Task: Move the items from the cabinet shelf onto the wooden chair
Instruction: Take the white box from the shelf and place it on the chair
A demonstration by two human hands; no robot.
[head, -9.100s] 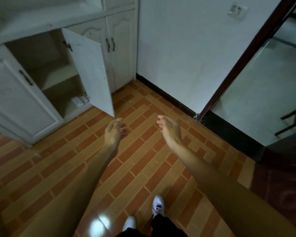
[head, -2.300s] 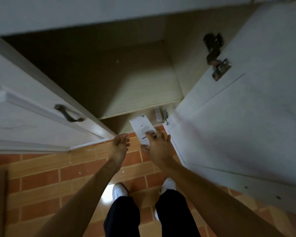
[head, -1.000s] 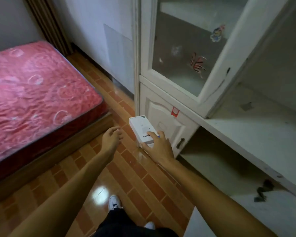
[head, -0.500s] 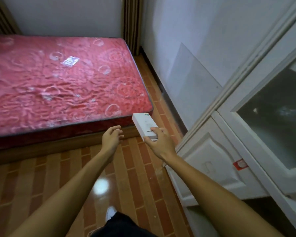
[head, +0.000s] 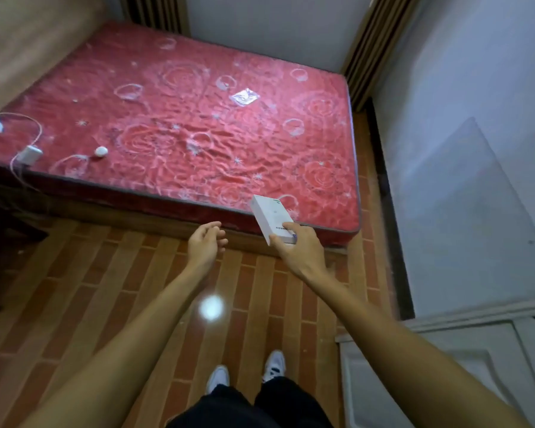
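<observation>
Grip of right hand [head: 300, 248] clamped on near end of white box [head: 271, 216]; left hand [head: 206, 242] loose, empty. Risk: slip from end-only pinch, drop toward 11 o'clock.

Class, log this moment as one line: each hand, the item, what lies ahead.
right hand: grips white box | left hand: open, empty | ahead: red mattress

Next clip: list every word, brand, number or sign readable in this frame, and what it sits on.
Nothing can be read here.
White box, held by the right hand: a dark printed strip near the held end and a small mark at the far corner, both too small and blurred to read.
Red mattress: swirl pattern and a shiny patch, no lettering visible.
</observation>
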